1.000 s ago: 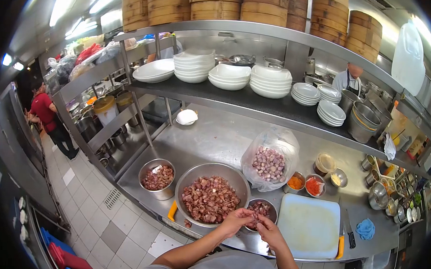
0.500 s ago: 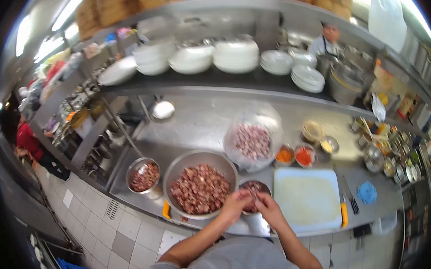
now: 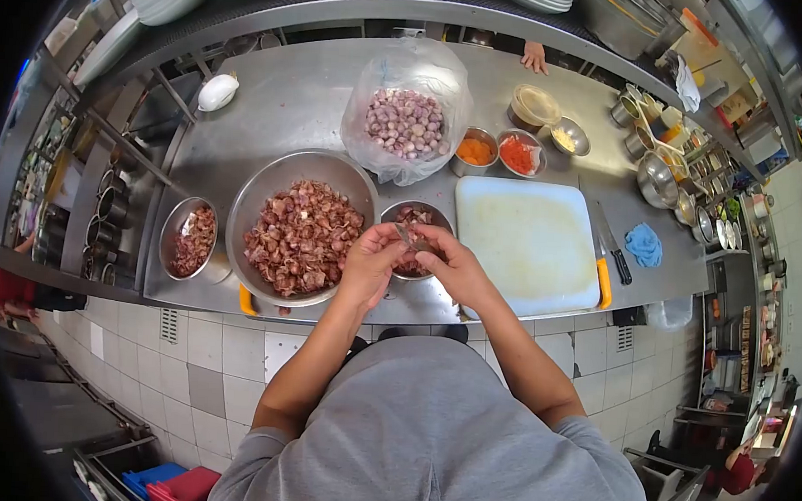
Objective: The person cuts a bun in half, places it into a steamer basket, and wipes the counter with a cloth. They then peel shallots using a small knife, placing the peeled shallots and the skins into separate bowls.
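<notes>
My left hand (image 3: 371, 260) and my right hand (image 3: 460, 267) meet over a small metal bowl (image 3: 443, 218) of reddish shallots. Fingers of both hands are pinched together. Between them shows a small, dark grey, blade-like sliver (image 3: 405, 236); the fingers hide what else they hold. Left of the hands sits a large steel bowl (image 3: 238, 207) heaped with reddish-brown shallots and loose papery skins. A clear plastic bag (image 3: 364, 94) of peeled, pale purple shallots stands open behind the small bowl. At the far left is a steel pot (image 3: 174, 223) with more reddish pieces.
A white cutting board (image 3: 519, 248) lies right of my hands, with a knife (image 3: 615, 248) and blue cloth (image 3: 643, 245) beyond. Containers of orange (image 3: 475, 152) and red (image 3: 518, 154) food stand behind. Another person's hand (image 3: 534, 57) rests at the table's far edge. A plate shelf (image 3: 341, 10) overhangs the back.
My view has tilted down, so the shelf of plates has mostly left the top. Both hands stay together over the small bowl, now raised a little, with the grey sliver showing between the fingers.
</notes>
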